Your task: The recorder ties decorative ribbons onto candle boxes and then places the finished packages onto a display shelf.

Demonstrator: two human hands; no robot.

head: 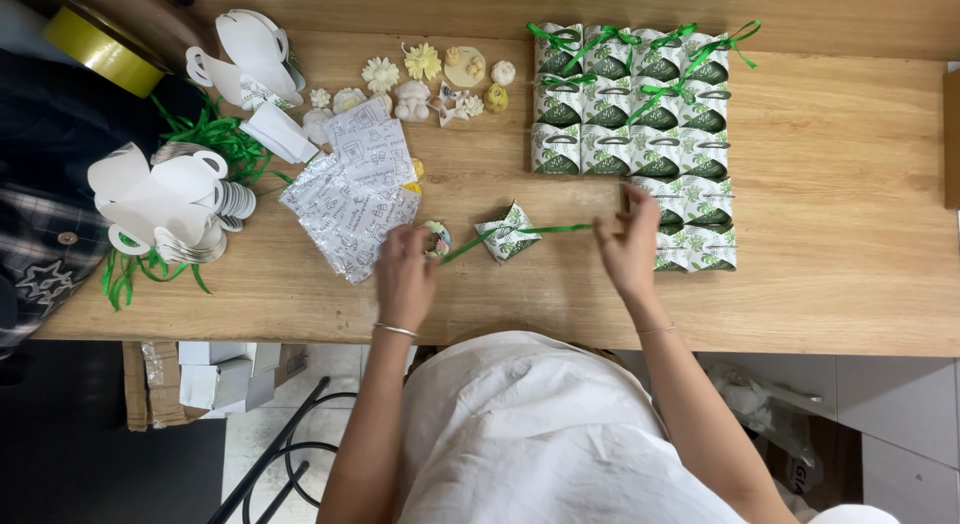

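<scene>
**A green ribbon pulled tight over a little box**

A small gift box [508,234] sits in the middle of the frame on the wooden counter [840,304]. It lies between the two hands, a bit closer to the left one. The box is white with green leaf shapes on it, and its top is folded to a point.

A thin green ribbon [545,229] runs across the top of the box and stretches out to both sides. The left hand [405,274] has its grip pinched on the left end of the ribbon, just left of the box. The right hand [628,246] has its grip pinched on the right end, farther from the box.

In the upper right of the frame, more boxes of the same kind [635,134] stand in neat rows, some with green bows. In the upper left lie silver bags [350,204] and little pale flower shapes [420,84].
</scene>
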